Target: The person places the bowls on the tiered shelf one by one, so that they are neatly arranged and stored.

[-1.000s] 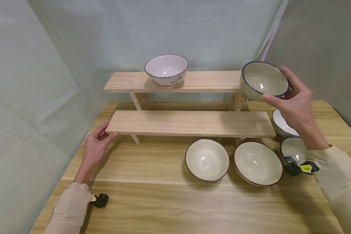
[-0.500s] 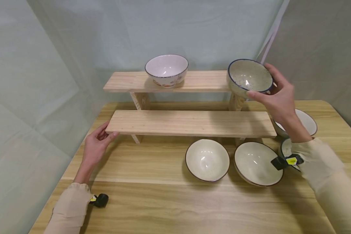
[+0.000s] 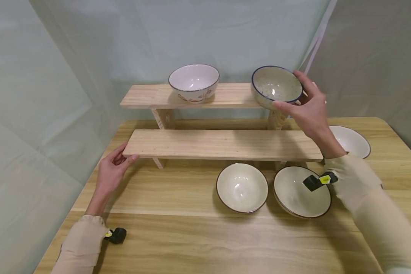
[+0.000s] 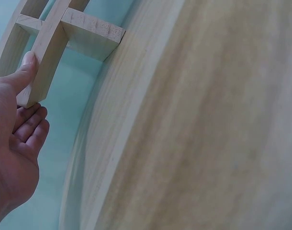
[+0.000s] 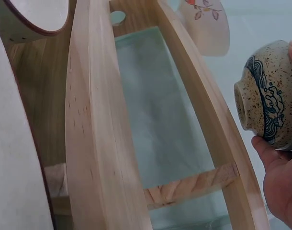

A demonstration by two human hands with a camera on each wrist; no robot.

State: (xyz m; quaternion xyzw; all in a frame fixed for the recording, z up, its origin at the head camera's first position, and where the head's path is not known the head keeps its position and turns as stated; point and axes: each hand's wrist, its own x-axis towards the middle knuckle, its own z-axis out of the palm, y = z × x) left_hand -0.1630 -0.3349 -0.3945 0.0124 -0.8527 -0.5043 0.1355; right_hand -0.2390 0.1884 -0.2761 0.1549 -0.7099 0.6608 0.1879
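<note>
My right hand point(image 3: 309, 108) grips a speckled bowl point(image 3: 277, 84) with a blue rim by its right side, at the right part of the upper shelf point(image 3: 233, 95). In the right wrist view the bowl point(image 5: 273, 96) shows a blue wave pattern and a bare foot ring, held apart from the shelf board. My left hand point(image 3: 113, 169) holds the left end of the lower shelf point(image 3: 219, 144), thumb on the front edge; the left wrist view shows the fingers point(image 4: 33, 129) curled beneath the board. A white bowl with a floral pattern point(image 3: 194, 82) sits left of centre on the upper shelf.
Two cream bowls with dark rims, a left one point(image 3: 242, 188) and a right one point(image 3: 299, 194), stand on the wooden table point(image 3: 178, 236) before the stand. Another white bowl point(image 3: 351, 140) is at the right, partly behind my right forearm. Pale cloth point(image 3: 89, 57) hangs behind.
My right hand has carried the speckled bowl leftward, from beyond the upper shelf's right end to over its right part. The left hand stays on the lower shelf.
</note>
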